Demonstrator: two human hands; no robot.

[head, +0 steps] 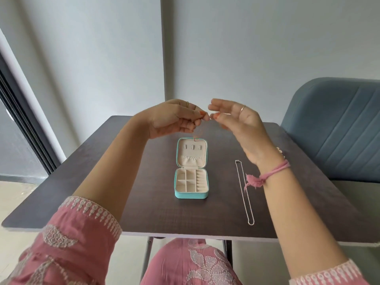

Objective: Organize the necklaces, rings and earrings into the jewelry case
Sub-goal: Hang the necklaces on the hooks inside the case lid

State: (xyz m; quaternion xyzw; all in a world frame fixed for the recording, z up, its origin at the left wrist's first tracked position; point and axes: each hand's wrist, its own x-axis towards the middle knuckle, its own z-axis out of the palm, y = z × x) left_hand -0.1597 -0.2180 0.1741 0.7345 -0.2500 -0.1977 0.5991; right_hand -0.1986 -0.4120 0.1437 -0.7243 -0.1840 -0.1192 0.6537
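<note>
A person seated at a dark wood-grain counter (pixel 102 182) raises both hands above an open teal jewelry case (pixel 191 167). The left hand (pixel 174 118) is curled, its thumb and forefinger pinched on a fine gold-toned chain (pixel 196 135) that hangs toward the far edge of the case's lid; the chain is thin and blurred, and only a short stretch with a small loop at its low end can be made out. The right hand (pixel 236 118) hovers just beside it, fingers (pixel 214 105) loosely spread and fingertips close to the left hand's pinch, apparently holding nothing, though whether they touch the chain cannot be told.

The case lies flat near the middle of the counter, its cream lining showing three small hooks and a gathered pocket in the lid, and square compartments beside ring rolls in the base. The compartments look empty.

A silver necklace (pixel 244 192) lies stretched out on the counter right of the case, partly crossed by the right forearm. A small pale piece of jewelry (pixel 280 151) peeks from behind the right wrist, mostly hidden. A pink thread band (pixel 273 171) circles that wrist. A blue chair (pixel 339 128) is cut off at the right.
</note>
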